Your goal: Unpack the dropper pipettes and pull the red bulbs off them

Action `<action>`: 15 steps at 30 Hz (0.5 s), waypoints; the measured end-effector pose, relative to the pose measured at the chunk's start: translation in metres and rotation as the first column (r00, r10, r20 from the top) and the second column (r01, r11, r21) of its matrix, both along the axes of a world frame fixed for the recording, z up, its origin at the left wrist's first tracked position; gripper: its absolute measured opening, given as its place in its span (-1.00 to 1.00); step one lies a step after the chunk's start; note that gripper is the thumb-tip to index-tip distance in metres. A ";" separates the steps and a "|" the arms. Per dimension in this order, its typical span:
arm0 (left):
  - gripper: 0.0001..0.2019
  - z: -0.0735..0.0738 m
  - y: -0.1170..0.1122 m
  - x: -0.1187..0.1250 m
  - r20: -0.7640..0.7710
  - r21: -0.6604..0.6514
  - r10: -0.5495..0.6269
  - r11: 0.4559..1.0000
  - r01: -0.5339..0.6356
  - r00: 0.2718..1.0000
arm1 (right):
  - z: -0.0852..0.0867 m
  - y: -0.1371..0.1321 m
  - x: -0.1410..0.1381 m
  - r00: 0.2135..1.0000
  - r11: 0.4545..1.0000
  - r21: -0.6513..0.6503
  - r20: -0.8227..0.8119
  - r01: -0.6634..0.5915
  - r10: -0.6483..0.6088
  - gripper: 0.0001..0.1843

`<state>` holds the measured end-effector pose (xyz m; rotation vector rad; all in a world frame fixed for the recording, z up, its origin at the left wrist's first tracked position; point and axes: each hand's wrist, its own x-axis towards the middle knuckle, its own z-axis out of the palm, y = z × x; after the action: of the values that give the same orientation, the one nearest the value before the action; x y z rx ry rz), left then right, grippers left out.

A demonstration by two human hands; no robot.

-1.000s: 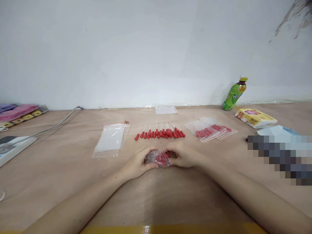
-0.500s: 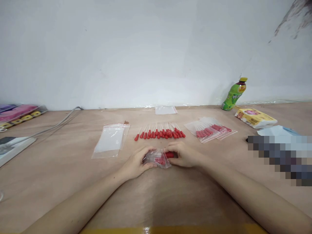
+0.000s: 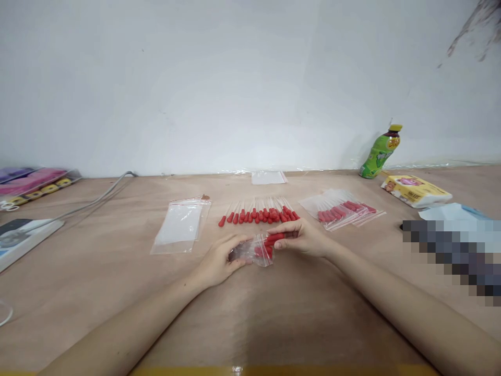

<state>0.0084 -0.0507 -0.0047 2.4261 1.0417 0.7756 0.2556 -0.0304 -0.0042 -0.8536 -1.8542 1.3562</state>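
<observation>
My left hand (image 3: pixel 219 261) is closed on a small clear zip bag (image 3: pixel 252 251) with red-bulbed droppers inside, holding it just above the wooden table (image 3: pixel 250 313). My right hand (image 3: pixel 303 237) pinches a red-bulbed dropper (image 3: pixel 275 237) at the bag's mouth, its red end partly in the bag. Just behind the hands lies a row of several loose red-bulbed droppers (image 3: pixel 258 214). A stack of empty zip bags (image 3: pixel 180 224) lies to the left of the row. Filled bags of droppers (image 3: pixel 342 211) lie to the right.
A green bottle (image 3: pixel 380 152) leans against the wall at the back right, beside a yellow tissue pack (image 3: pixel 415 190). A flat clear bag (image 3: pixel 269 177) lies by the wall. A grey cable (image 3: pixel 94 201), a white device (image 3: pixel 23 237) and pink packs (image 3: pixel 31 183) are at the left.
My right hand has lifted and moved slightly back and right, bringing a dropper to the bag's mouth. The left hand keeps its hold on the bag.
</observation>
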 end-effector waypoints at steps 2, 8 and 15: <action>-0.60 0.000 0.001 -0.001 -0.008 0.017 -0.014 1.000 0.015 1.000 | 0.001 -0.002 -0.002 1.000 0.999 0.041 0.016 0.004 -0.004 -0.59; -0.64 -0.003 0.003 -0.004 -0.032 0.029 -0.007 1.000 0.008 0.999 | 0.029 0.000 0.013 0.992 0.991 0.053 0.014 0.124 -0.125 -0.68; -0.68 -0.007 0.005 -0.003 -0.020 0.064 0.011 0.998 -0.010 1.000 | 0.063 0.013 0.053 0.869 0.840 0.223 -0.118 0.495 -0.481 -0.72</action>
<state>0.0054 -0.0455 -0.0113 2.4885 1.0533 0.8010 0.3083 -0.0169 0.0590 -1.0522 -1.5683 0.8020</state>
